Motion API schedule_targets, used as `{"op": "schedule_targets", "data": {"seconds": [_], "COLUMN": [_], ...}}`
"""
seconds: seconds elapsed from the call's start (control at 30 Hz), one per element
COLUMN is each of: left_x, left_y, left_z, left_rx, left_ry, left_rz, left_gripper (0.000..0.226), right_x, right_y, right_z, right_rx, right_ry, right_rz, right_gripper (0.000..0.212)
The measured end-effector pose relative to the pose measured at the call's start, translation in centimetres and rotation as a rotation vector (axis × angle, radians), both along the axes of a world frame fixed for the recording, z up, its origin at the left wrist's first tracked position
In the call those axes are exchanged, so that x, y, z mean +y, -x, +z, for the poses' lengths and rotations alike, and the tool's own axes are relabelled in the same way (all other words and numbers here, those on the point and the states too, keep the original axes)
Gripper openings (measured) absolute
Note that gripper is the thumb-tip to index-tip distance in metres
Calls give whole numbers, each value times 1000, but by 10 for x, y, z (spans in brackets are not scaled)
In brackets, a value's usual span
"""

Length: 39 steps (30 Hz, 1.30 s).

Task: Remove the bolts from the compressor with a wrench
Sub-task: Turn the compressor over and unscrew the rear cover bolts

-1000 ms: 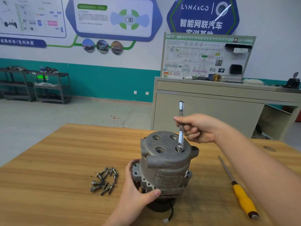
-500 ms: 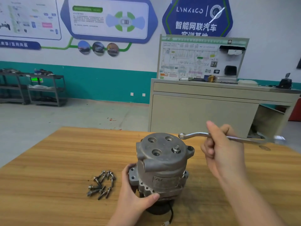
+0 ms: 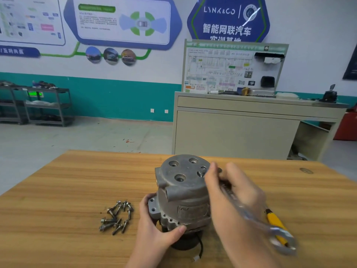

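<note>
A grey metal compressor (image 3: 183, 192) stands upright on the wooden table (image 3: 58, 190). My left hand (image 3: 156, 227) grips its lower left side. My right hand (image 3: 231, 192) holds a silver wrench (image 3: 257, 217) over the compressor's top right; the ring end is hidden under my fingers at the bolt (image 3: 201, 173), and the blurred open end points toward me at lower right. The other holes in the top face look empty. A pile of several removed bolts (image 3: 116, 216) lies left of the compressor.
A yellow-handled screwdriver (image 3: 275, 223) lies on the table to the right, partly behind the wrench. A black cable with a white plug (image 3: 197, 258) hangs from the compressor's base. A beige workbench (image 3: 241, 128) and grey shelving (image 3: 44, 105) stand beyond the table.
My right hand swung the wrench from pointing right, off the compressor, back onto the top-right bolt, handle now angled toward me. My left hand and the compressor stayed put.
</note>
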<state>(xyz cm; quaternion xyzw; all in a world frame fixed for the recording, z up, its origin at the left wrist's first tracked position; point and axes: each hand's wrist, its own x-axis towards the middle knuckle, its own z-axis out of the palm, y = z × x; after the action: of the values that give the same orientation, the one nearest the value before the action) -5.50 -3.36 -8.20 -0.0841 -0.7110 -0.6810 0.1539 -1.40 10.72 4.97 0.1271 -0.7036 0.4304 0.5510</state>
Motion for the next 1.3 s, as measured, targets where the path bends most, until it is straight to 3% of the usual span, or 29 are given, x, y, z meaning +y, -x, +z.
{"op": "schedule_targets", "data": {"seconds": [0.07, 0.13, 0.3, 0.4, 0.47, 0.57, 0.73, 0.87, 0.93, 1.0, 1.17, 1.3], "left_x": [0, 0, 1, 1, 0, 0, 0, 0, -2, -3, -5, -4], "left_y": [2, 2, -1, -2, -3, -4, -2, -1, -2, -1, -1, 0], "left_z": [-1, 0, 5, 9, 10, 11, 14, 12, 10, 10, 9, 8], "left_rx": [-9, -12, -5, -19, -24, -32, -47, -54, -57, -57, -61, -52], "left_ry": [-21, -29, -7, 7, 9, 14, -4, -9, -12, -9, -11, -8], "left_rz": [-3, -2, -12, -23, -27, -33, -57, -59, -60, -55, -61, -55], "left_gripper": [106, 103, 105, 109, 111, 117, 117, 113, 115, 114, 104, 105], "right_x": [-9, -11, 2, 22, 41, 73, 85, 60, 45, 35, 35, 43], "right_y": [-4, -6, -3, 2, 11, 37, 92, 120, 124, 123, 95, 62], "right_z": [1, -5, -17, -7, 5, 29, 63, 83, 86, 91, 105, 67], "right_rx": [8, -10, -204, -259, -456, -940, -1439, -1625, -1595, -1443, -919, -652], "right_ry": [-169, -146, 422, 567, 696, 873, 806, 466, 269, 248, 731, 798], "right_rz": [-106, -90, 224, 442, 634, 925, 1004, 893, 846, 899, 1139, 951], "right_gripper": [42, 40, 38, 36, 34, 16, 12, 16, 20, 26, 26, 31]}}
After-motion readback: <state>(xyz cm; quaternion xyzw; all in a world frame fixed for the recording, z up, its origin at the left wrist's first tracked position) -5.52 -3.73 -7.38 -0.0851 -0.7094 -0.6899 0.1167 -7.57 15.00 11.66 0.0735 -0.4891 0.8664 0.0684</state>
